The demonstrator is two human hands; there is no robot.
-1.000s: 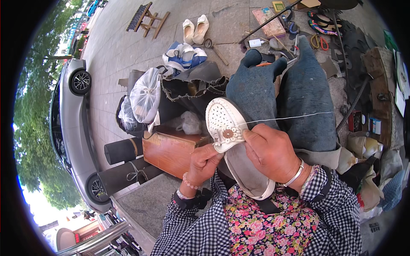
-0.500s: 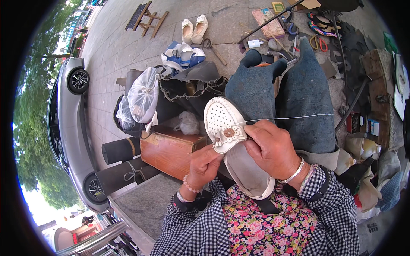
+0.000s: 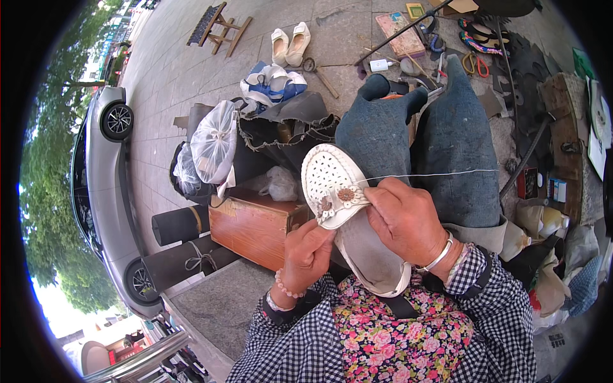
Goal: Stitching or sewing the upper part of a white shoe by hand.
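Observation:
Between my hands is a white slip-on shoe (image 3: 327, 171) with a perforated toe and flower trims, its toe pointing up and away from me. The left edge of its upper is pinched by my left hand (image 3: 305, 254), thumb and fingers closed. My right hand (image 3: 408, 217) is closed on the right edge of the upper, beside the flowers. A white thread (image 3: 440, 174) runs from the shoe near my right fingertips out to the right, over blue denim cloth (image 3: 456, 147). Whether my right fingers also grip the thread, I cannot tell. The shoe's heel rests against my floral apron (image 3: 396, 335).
At my left stand a wooden box (image 3: 249, 231), dark rolls (image 3: 175, 225) and a black bag (image 3: 287, 121). Farther off are pale shoes (image 3: 298, 45), a hammer (image 3: 327, 83) and a folding stool (image 3: 217, 29). Scissors (image 3: 476, 65) lie beyond the denim. A car (image 3: 105, 204) is parked far left.
The shoe's toe has shifted slightly left and tilted a little. Both hands keep their hold on the upper, and the thread still stretches to the right.

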